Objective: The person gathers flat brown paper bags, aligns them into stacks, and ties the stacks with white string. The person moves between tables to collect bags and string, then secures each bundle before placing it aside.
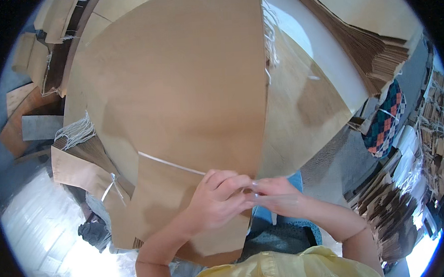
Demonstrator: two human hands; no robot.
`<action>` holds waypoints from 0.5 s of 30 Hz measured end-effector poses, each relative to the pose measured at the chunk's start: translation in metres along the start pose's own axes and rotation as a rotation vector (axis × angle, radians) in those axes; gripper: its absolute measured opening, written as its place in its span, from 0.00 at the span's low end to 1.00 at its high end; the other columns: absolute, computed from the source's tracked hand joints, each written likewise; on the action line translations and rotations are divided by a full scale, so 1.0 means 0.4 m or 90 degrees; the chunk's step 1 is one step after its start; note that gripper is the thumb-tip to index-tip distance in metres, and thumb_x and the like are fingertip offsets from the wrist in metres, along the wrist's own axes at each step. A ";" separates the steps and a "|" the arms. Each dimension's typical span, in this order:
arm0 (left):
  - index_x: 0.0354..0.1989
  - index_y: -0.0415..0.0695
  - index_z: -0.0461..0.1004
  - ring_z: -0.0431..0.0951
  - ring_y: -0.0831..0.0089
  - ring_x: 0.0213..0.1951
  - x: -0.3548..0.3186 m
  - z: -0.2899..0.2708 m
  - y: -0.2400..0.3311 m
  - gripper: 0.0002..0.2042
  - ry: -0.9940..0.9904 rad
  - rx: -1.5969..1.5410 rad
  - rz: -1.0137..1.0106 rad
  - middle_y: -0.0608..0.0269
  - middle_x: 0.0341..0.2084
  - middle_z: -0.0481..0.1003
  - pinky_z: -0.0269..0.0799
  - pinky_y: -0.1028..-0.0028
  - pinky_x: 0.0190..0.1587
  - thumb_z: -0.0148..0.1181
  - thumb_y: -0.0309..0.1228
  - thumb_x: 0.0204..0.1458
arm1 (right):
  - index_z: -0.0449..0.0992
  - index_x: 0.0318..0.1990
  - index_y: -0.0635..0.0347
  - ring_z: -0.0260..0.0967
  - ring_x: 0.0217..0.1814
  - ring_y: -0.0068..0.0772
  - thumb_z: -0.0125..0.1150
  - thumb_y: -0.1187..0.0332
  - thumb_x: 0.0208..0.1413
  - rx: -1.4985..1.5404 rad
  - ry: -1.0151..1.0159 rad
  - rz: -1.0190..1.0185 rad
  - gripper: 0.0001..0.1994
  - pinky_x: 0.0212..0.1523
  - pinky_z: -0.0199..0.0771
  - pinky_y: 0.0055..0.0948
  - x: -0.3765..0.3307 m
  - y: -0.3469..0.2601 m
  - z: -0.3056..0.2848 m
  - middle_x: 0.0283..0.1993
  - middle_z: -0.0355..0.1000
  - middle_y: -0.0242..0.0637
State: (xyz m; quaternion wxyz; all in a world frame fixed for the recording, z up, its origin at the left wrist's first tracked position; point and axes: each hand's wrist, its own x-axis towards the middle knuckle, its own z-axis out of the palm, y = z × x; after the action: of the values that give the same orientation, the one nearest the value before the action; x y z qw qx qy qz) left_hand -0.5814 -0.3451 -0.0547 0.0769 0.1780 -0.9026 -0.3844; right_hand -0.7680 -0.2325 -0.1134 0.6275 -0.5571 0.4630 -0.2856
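Note:
A large stack of brown paper sheets or bags [194, 80] lies in front of me, with loose white strings [270, 35] along its right edge. A thin white strap [170, 162] crosses its near part and runs to my hands. My left hand [218, 201] is closed, its fingers pinching the strap at the stack's near right edge. Close against it, my right hand [275, 192] is closed too, fingertips meeting those of the left. The strap's ends are mostly hidden between the fingers.
At the left is a brown paper bundle [90, 168] with white cords and a tied white strap. More stacked brown paper [378, 55] lies at the far right, near a checkered cushion [384, 122]. Paper piles [386, 215] stand at the lower right; shiny plastic wrapping [40, 223] lies at the lower left.

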 end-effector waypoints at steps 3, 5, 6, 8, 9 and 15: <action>0.52 0.40 0.72 0.72 0.68 0.45 -0.033 0.090 -0.004 0.15 0.003 -0.413 -0.312 0.58 0.47 0.70 0.69 0.66 0.44 0.60 0.31 0.57 | 0.77 0.48 0.56 0.77 0.38 0.49 0.58 0.63 0.62 0.021 0.072 0.029 0.11 0.40 0.76 0.39 -0.004 0.038 0.015 0.38 0.77 0.48; 0.56 0.41 0.70 0.73 0.70 0.44 -0.030 0.123 -0.016 0.20 0.004 -0.508 -0.370 0.59 0.46 0.70 0.70 0.68 0.43 0.63 0.32 0.56 | 0.77 0.41 0.60 0.74 0.32 0.39 0.55 0.62 0.66 0.224 0.122 0.102 0.11 0.35 0.74 0.34 -0.009 0.018 -0.016 0.32 0.76 0.39; 0.55 0.41 0.71 0.73 0.73 0.44 -0.033 0.122 -0.017 0.19 -0.059 -0.467 -0.391 0.61 0.45 0.70 0.70 0.71 0.42 0.63 0.30 0.55 | 0.77 0.39 0.61 0.71 0.29 0.35 0.54 0.61 0.67 0.330 0.143 0.131 0.12 0.34 0.72 0.33 -0.014 0.027 -0.013 0.29 0.74 0.36; 0.50 0.42 0.74 0.73 0.77 0.44 -0.012 0.114 -0.011 0.15 -0.154 -0.356 -0.384 0.64 0.42 0.70 0.72 0.72 0.39 0.63 0.29 0.55 | 0.75 0.40 0.59 0.57 0.24 0.20 0.50 0.60 0.70 0.663 0.126 0.288 0.13 0.32 0.63 0.24 -0.021 0.052 -0.031 0.22 0.64 0.23; 0.49 0.43 0.74 0.74 0.76 0.43 -0.010 0.140 -0.001 0.14 -0.130 -0.215 -0.335 0.63 0.41 0.70 0.72 0.72 0.39 0.64 0.29 0.54 | 0.73 0.41 0.58 0.54 0.23 0.18 0.49 0.60 0.70 0.786 0.190 0.290 0.12 0.30 0.58 0.24 -0.021 0.049 -0.021 0.21 0.60 0.22; 0.44 0.42 0.78 0.75 0.60 0.42 -0.039 0.269 -0.028 0.13 0.082 -0.251 -0.395 0.60 0.37 0.75 0.75 0.67 0.40 0.63 0.26 0.49 | 0.66 0.59 0.64 0.72 0.41 0.24 0.52 0.69 0.67 0.737 0.396 0.146 0.15 0.45 0.73 0.28 -0.024 -0.025 0.025 0.43 0.75 0.37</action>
State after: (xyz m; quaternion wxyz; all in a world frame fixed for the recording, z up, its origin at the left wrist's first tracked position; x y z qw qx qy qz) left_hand -0.5938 -0.2744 -0.1373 0.0458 0.4489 -0.7077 -0.5437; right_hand -0.7612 -0.2218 -0.1016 0.6889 0.0307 0.4508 -0.5668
